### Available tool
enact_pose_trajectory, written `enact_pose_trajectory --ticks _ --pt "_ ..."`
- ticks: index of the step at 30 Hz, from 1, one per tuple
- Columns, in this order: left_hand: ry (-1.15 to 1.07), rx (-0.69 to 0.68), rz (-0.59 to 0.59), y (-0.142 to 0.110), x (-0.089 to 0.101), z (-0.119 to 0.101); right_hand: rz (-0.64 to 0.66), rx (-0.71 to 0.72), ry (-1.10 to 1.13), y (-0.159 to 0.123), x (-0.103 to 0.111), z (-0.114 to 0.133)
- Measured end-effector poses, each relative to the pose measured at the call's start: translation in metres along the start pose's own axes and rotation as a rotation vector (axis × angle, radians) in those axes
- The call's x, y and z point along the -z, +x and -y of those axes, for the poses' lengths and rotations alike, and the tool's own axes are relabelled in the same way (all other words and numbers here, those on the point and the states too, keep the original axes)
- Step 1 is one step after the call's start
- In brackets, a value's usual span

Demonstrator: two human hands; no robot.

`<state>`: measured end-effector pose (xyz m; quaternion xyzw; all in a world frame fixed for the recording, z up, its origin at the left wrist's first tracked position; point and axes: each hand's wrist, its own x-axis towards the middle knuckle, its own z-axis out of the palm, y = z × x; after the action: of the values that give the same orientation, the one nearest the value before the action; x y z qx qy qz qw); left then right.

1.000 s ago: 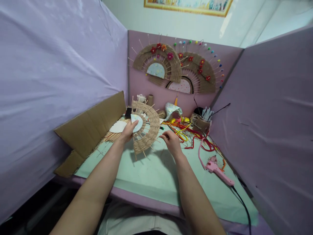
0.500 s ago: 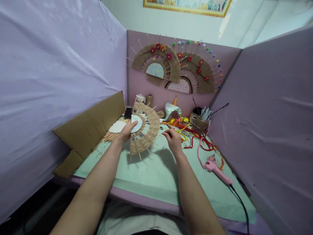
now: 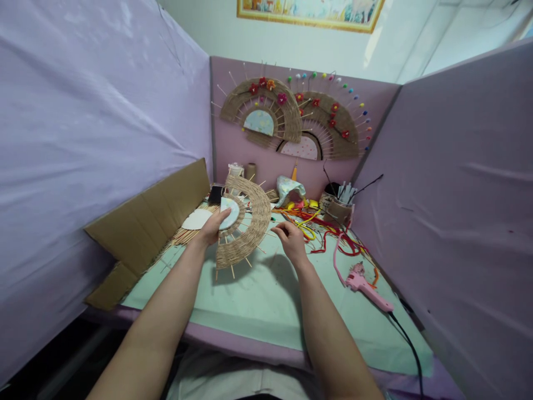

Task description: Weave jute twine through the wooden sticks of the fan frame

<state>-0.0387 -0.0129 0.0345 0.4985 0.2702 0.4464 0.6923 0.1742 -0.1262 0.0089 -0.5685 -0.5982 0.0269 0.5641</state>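
My left hand (image 3: 212, 226) grips a woven twine fan (image 3: 255, 219) by its pale blue half-round centre, thumb on top. The fan is raised over the table with its straight side to the left, and thin wooden sticks poke out past its curved rim. To the right of that rim, my right hand (image 3: 290, 240) is closed in a pinch near a stick's tip. Whatever lies between those fingertips is too small to make out.
A pink glue gun (image 3: 368, 289) with a black cord lies at the right. Red and yellow pipe cleaners (image 3: 308, 230) tangle behind my right hand. Cardboard (image 3: 154, 222) stands at the left, near a bundle of sticks (image 3: 187, 235). Two decorated fans (image 3: 258, 100) hang on the back panel.
The view has shifted slightly. The fan has tilted a little, its lower end swinging left. My right hand stays pinched beside its rim.
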Motion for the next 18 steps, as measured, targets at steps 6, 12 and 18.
enact_pose_trajectory --ticks 6,12,18 --pt "0.006 0.029 -0.008 -0.0006 -0.0001 -0.0008 0.012 -0.001 -0.001 -0.0002 -0.0008 0.0008" --pt "0.005 0.051 -0.017 -0.0004 0.0018 0.0009 0.016 0.009 -0.015 -0.0001 -0.0013 -0.0002" --pt "0.009 0.064 -0.015 -0.0011 0.0012 -0.0003 0.029 0.108 -0.041 0.0008 -0.0009 -0.0032"
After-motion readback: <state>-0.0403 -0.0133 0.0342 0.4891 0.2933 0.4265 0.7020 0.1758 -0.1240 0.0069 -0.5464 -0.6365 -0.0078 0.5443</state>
